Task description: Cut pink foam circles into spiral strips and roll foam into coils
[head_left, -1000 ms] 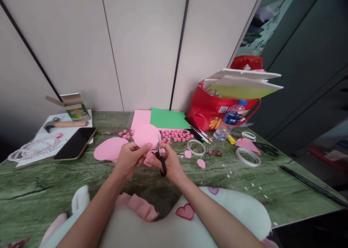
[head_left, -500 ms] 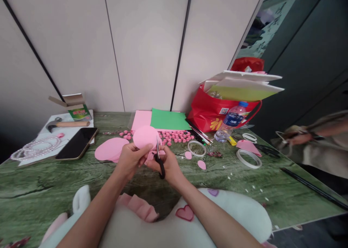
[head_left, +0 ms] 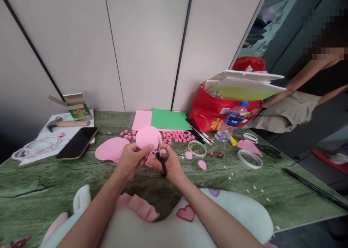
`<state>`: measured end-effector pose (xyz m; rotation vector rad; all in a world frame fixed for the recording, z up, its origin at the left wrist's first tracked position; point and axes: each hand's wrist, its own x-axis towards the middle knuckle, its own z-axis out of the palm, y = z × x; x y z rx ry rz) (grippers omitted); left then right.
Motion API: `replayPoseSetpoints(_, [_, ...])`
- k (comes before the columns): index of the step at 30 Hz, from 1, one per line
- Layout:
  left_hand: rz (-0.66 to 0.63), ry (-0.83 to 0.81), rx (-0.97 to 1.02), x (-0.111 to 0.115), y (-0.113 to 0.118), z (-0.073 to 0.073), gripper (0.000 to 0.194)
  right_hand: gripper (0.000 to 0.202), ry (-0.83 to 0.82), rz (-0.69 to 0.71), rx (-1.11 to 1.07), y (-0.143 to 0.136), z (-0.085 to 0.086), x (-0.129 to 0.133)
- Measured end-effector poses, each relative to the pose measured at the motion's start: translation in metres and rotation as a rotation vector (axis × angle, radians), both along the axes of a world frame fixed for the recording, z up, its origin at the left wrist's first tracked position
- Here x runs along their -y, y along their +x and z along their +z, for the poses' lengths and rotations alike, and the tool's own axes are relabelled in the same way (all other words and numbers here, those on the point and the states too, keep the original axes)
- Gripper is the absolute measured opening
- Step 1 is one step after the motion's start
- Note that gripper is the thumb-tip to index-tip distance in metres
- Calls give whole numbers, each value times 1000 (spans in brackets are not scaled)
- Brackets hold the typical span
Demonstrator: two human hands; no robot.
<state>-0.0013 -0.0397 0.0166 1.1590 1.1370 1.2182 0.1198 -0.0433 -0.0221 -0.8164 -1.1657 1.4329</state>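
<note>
A round pink paper (head_left: 147, 136) is pinched by my left hand (head_left: 132, 158), its disc tilted up toward me. My right hand (head_left: 170, 164) grips black-handled scissors (head_left: 163, 165), with the blades pointing up along the paper's right edge. More pink paper shows between the two hands, partly hidden by the fingers. On the table left of my left hand lies a stack of pink paper circles (head_left: 112, 149). Many small pink rolled pieces (head_left: 178, 136) are spread behind my hands. Two pink petal-shaped cutouts, one of them a pointed oval (head_left: 202, 165), lie right of my right hand.
Green paper (head_left: 169, 119) lies at the back. A red bag (head_left: 202, 108), a water bottle (head_left: 231, 122) and tape rolls (head_left: 249, 158) stand or lie at right. A phone (head_left: 77, 143), hammer (head_left: 69, 124) and bead strings (head_left: 38, 148) are left. Another person (head_left: 288, 110) is beyond the right edge.
My hands, with the paper and scissors, have shifted very slightly right. The scissors' blades look a little more upright. The other person has moved farther back, beside the red bag.
</note>
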Motion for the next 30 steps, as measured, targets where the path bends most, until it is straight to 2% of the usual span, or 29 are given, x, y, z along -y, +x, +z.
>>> replayPoseSetpoints(5, [-6, 19, 15, -1, -1, -1, 27, 57, 12, -6, 8, 0, -1, -1])
replayPoseSetpoints(14, [3, 36, 48, 0, -1, 0, 26, 56, -16, -8, 6, -1, 7, 3])
replayPoseSetpoints(21, [-62, 17, 80, 1, -1, 0, 22, 55, 13, -6, 13, -1, 3, 3])
replayPoseSetpoints(30, [-15, 33, -26, 0, -2, 0, 25, 56, 25, 5, -6, 0, 1, 1])
